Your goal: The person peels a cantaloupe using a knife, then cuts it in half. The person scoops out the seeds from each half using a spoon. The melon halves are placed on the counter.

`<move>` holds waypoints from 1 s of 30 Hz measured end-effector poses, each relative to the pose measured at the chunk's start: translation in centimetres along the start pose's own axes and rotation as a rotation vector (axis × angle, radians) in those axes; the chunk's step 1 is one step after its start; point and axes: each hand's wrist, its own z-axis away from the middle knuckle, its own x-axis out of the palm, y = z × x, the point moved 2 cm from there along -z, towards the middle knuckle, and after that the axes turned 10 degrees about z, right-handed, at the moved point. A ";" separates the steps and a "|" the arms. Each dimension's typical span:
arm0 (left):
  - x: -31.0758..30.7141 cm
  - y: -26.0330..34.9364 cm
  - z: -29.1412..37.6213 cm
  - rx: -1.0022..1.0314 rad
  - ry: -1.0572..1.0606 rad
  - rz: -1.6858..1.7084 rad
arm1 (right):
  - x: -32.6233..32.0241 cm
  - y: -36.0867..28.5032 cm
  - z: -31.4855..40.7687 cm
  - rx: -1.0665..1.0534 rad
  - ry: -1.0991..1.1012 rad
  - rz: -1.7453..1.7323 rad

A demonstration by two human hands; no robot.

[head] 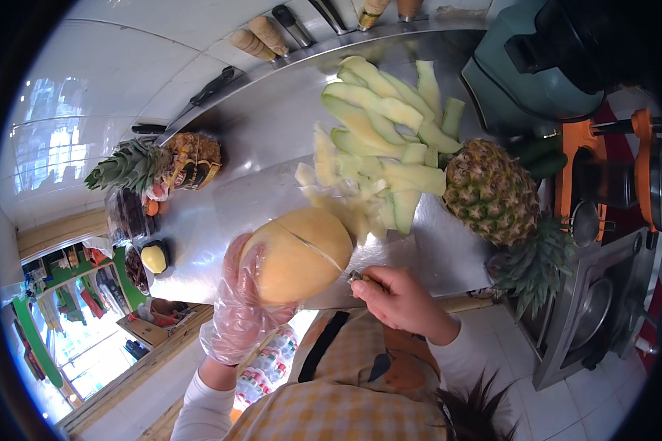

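My left hand (241, 297), in a clear plastic glove, cups the left end of a large peeled yellow-orange melon (303, 264). The melon is held above the near edge of the metal counter. In my bare right hand (400, 300) is the handle of a knife (317, 251), whose thin blade lies across the melon's upper face. I cannot tell how deep the edge sits in the flesh. Just beyond the melon are pale, wet scraps (358, 212), and behind them spreads a pile of green-and-yellow peel strips (386, 116).
A whole pineapple (491, 190) lies to the right, its crown hanging over the counter edge. Another pineapple (196, 160), bearing a label, stands at the left near a cut yellow fruit (154, 259). Several knives (292, 27) line the wall. A green appliance (521, 82) occupies the far right.
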 end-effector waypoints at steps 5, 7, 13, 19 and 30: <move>-0.1 0.0 0.0 0.053 0.000 0.024 | -2.5 2.2 -0.2 0.270 -0.359 -0.534; 0.1 -0.4 0.2 0.072 0.013 0.032 | -3.2 6.2 0.5 0.356 -0.205 -0.695; -0.2 -0.6 0.2 0.006 0.011 0.166 | -0.3 0.4 2.5 0.098 -0.047 -0.419; 0.1 -2.4 1.2 -0.153 0.113 0.396 | -0.1 0.7 1.8 0.008 0.487 0.300; 1.8 -4.0 1.3 -0.280 0.179 0.569 | 2.7 -6.4 1.0 -0.242 0.580 0.550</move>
